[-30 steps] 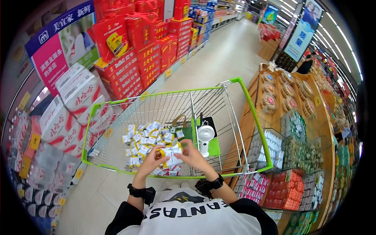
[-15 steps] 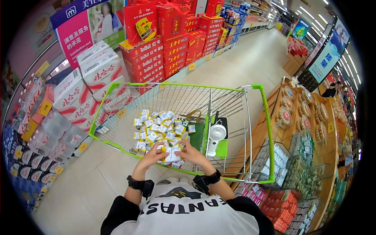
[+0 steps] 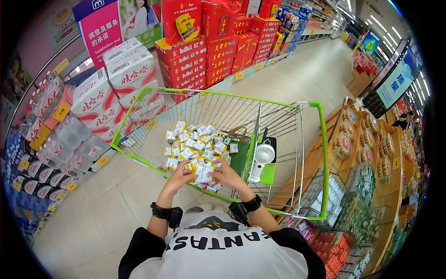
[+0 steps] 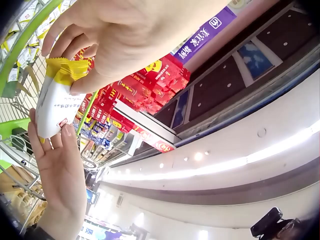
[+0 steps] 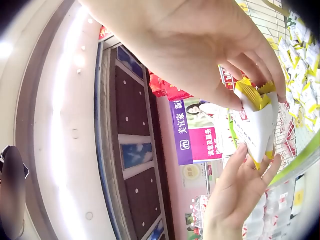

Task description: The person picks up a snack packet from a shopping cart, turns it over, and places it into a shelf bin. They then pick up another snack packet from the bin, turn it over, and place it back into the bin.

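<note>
Between my two hands is a small white snack packet (image 3: 203, 174) with yellow crimped ends and dark print. My left hand (image 3: 179, 178) pinches one end of it, thumb on the near face and fingers behind. At the opposite end my right hand (image 3: 228, 176) grips it the same way. In the left wrist view, the packet (image 4: 54, 107) bulges in the middle, its yellow end under my left thumb. The right wrist view shows the packet's other yellow end (image 5: 255, 95) folded by my right hand. A heap of similar packets (image 3: 190, 142) lies just beyond in the cart.
The green-edged wire shopping cart (image 3: 153, 88) stands in front of me. It also carries a white handheld fan (image 3: 264, 156) and a dark green bag (image 3: 239, 156). Stacked drink cartons (image 3: 181, 65) line the left; a wooden shelf of packaged food (image 3: 332, 153) stands at the right.
My right hand has come in from a looser, more raised hold to grip the packet's end. The packet now lies level between both hands. The head view has turned, shifting the cart rightward in it.
</note>
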`<state>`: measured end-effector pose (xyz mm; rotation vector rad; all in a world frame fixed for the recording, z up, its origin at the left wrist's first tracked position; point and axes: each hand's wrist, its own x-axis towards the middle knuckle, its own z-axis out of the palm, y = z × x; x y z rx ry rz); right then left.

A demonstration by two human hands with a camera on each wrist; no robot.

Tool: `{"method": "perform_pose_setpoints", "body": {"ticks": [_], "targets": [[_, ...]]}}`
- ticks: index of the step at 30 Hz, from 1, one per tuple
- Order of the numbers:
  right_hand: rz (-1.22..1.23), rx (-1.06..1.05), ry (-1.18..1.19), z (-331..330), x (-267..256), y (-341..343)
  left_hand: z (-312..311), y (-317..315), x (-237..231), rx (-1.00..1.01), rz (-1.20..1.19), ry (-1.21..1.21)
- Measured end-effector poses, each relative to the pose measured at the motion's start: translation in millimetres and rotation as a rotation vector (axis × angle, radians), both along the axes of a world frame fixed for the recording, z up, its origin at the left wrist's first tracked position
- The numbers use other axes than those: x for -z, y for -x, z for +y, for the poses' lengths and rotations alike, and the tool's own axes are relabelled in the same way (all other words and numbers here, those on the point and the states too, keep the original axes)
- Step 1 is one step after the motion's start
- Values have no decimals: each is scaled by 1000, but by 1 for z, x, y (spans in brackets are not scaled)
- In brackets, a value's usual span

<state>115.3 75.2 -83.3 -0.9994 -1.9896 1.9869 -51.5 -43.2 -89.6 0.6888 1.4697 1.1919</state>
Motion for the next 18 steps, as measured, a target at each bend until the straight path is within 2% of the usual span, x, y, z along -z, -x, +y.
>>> {"method": "perform_pose_setpoints", "body": {"ticks": [5,7,11,13,14,16,18], "targets": [[-33,-17,-44,-1,4,7,1,2,6,-65,-39,41],[-32,-59,-231,5,15,13,4,8,10,-73,-55,55],[12,-69,-214,23,12,37,16,24,-2,-140,-43,-11],[395,135,-407,21,-8,48,25,35,-2,-361,-177,-169],[396,135,-406,22,-10,48,27,37,-8,-395,-72,-135],[273,103,-609,24,-13,46,29,44,-1,-445,-11,-133],[268,100,-603,21,-8,41,29,46,-3,-493,51,-137]]}}
